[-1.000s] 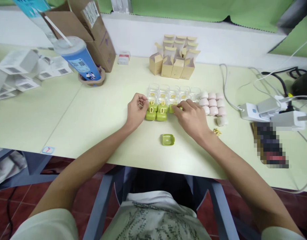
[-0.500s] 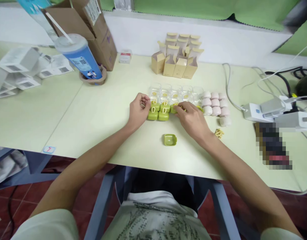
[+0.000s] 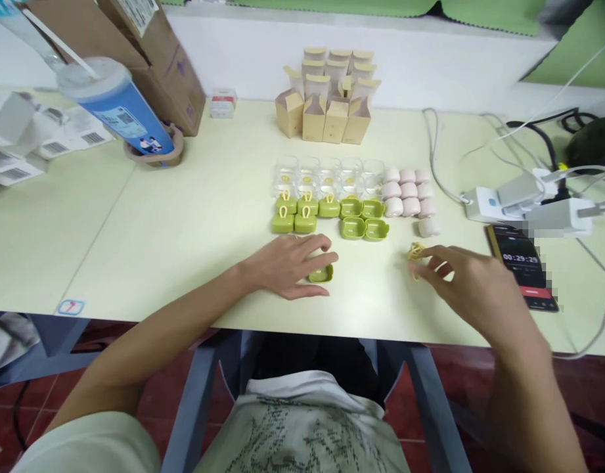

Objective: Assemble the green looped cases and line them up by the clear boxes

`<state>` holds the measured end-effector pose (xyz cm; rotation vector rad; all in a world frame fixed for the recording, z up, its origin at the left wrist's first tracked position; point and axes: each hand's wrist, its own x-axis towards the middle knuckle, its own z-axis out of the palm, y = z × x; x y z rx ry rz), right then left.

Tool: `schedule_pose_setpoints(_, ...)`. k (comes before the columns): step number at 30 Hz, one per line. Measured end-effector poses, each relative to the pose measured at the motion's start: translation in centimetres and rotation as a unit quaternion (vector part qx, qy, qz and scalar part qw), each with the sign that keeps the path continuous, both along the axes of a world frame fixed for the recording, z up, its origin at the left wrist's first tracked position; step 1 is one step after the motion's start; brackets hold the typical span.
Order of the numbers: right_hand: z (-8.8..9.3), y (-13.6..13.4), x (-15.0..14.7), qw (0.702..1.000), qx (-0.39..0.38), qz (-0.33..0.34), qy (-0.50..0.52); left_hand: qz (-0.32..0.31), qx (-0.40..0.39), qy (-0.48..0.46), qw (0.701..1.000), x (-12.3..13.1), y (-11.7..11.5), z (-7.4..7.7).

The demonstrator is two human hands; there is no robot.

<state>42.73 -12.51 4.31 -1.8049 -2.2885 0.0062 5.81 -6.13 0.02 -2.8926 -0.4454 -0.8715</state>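
My left hand (image 3: pixel 290 266) is spread over a small green open case (image 3: pixel 322 274) near the table's front edge, thumb and fingers on either side of it. It looks open, not clasped round the case. On the right, my right hand (image 3: pixel 479 289) pinches at a small pile of yellow loops (image 3: pixel 415 251) with thumb and forefinger. Behind the left hand stand closed green cases (image 3: pixel 283 223) topped with yellow loops. To their right lie several open green halves (image 3: pixel 353 228). Clear plastic covers (image 3: pixel 307 172) with yellow marks are lined up behind them.
White and pinkish rounded pieces (image 3: pixel 409 190) stand in rows right of the covers. Open cardboard boxes (image 3: pixel 314 121) are at the wall. A power strip (image 3: pixel 494 203), cables and a phone (image 3: pixel 521 263) lie right; a blue cup (image 3: pixel 125 112) and white boxes (image 3: pixel 16 167) stand left.
My left hand has left the closed cases and come down to the single open case. My right hand has let go of a closed case and moved right to the yellow loops.
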Motion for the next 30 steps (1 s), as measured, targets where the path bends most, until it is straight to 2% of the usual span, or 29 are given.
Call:
schedule_pose_setpoints(2,-1.6,-1.2,0.5,1.000,-0.014,0.009,0.022,-0.012,-0.005,0.047,0.999,0.3,-0.3,-0.2)
schedule_pose_setpoints(4,-2.3,-1.8,0.1,0.999,0.000,0.016,0.042,-0.014,-0.023,0.054,0.998,0.4,-0.3,-0.5)
schedule_pose_setpoints(8,-1.0,-2.2,-2.0,0.988,0.025,0.063,0.138,-0.021,-0.120,0.034,0.992,0.4,-0.1,-0.8)
schedule_pose_setpoints(11,0.0,-2.0,-4.4,0.959,0.047,0.111,0.256,-0.026,-0.190,0.018,0.981,0.5,-0.1,-1.0)
schedule_pose_setpoints(14,-0.3,-1.7,-7.2,0.926,0.044,0.153,0.342,-0.025,-0.216,-0.019,0.976,0.7,-0.2,-1.2)
schedule_pose_setpoints(18,-0.7,-0.5,-9.8,0.904,0.072,0.208,0.367,-0.007,-0.205,-0.101,0.973,0.8,-0.2,-1.3)
schedule_pose_setpoints(22,0.4,2.9,-10.3,0.887,0.089,0.259,0.372,0.043,-0.215,-0.169,0.961,0.6,-0.1,-1.0)
schedule_pose_setpoints(26,0.8,6.5,-10.5,0.861,0.079,0.337,0.373,0.060,-0.290,-0.204,0.933,0.4,0.1,-1.0)
schedule_pose_setpoints(28,0.4,7.2,-10.7,0.851,0.090,0.353,0.378,0.039,-0.362,-0.234,0.901,0.4,0.3,-1.2)
schedule_pose_setpoints(30,-0.3,7.2,-10.8,0.851,0.099,0.352,0.376,0.003,-0.449,-0.266,0.853,0.5,0.4,-1.4)
